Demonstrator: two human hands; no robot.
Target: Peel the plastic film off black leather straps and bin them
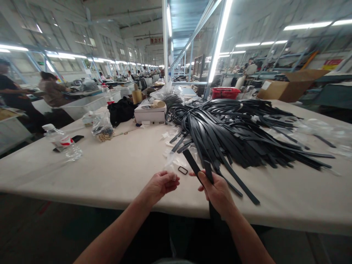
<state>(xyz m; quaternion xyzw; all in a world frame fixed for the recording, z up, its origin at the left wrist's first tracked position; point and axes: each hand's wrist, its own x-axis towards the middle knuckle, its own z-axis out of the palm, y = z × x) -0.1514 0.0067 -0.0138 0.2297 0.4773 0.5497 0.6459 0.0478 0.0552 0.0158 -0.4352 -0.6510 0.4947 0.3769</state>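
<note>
My right hand (217,189) grips a black strap (192,165) near the table's front edge. Two flat lengths rise past the thumb, and a dark length hangs below the hand over the edge. To its left, my left hand (162,185) has its fingers curled in with thumb against finger. A small whitish bit shows at the thumb tip; what it is I cannot make out. Between and just beyond the hands, a black rectangular ring (182,170) lies flat on the table, apart from both. Behind my right hand spreads a big pile of black straps (233,135).
On the pale table (115,179) are a tilted plastic bottle (64,141), a clear bag of small metal pieces (103,128), a black cloth bundle (122,111) and a white box (150,114). A red basket (225,93) and cardboard box (288,88) stand farther back. People sit and stand at left.
</note>
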